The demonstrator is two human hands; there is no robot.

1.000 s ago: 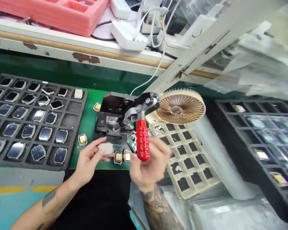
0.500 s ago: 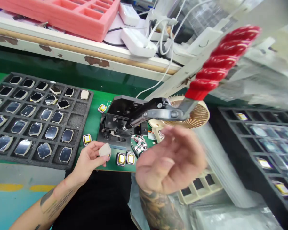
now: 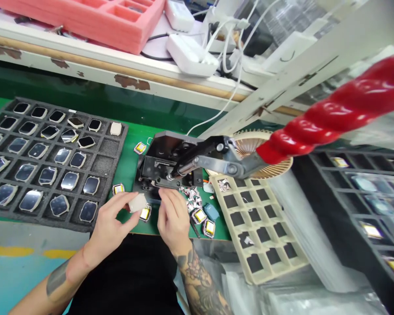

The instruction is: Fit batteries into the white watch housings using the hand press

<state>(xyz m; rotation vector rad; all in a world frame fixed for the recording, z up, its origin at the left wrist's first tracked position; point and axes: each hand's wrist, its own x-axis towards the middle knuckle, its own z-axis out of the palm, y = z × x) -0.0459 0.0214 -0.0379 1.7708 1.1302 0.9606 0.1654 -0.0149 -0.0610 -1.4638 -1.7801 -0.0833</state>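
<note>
My left hand (image 3: 113, 218) pinches a beige watch case (image 3: 138, 202) between thumb and fingers, over the front of the green bench mat. Just right of it, my right hand (image 3: 174, 216) has its fingers curled together at the front of a black toggle press (image 3: 170, 159); whatever they hold is hidden. The press's red spiral-grip handle (image 3: 328, 113) slants up to the right. A watch module with a yellow part (image 3: 145, 213) lies between my hands. Two more modules, one (image 3: 198, 215) beside the other (image 3: 209, 228), lie right of my right hand.
A grey foam tray (image 3: 107, 151) of watches stands on the left. Small silvery scraps (image 3: 193, 199) lie beside the press, near a cream compartment tray (image 3: 246, 271). Behind it stands a beige fan (image 3: 282, 165). A black tray (image 3: 335, 199) is at far right, a pink foam tray (image 3: 144, 26) on the shelf.
My right hand has moved left from in front of the handle to the press's front. The handle slants lower to the right. Two modules now lie farther right. My left hand keeps the case.
</note>
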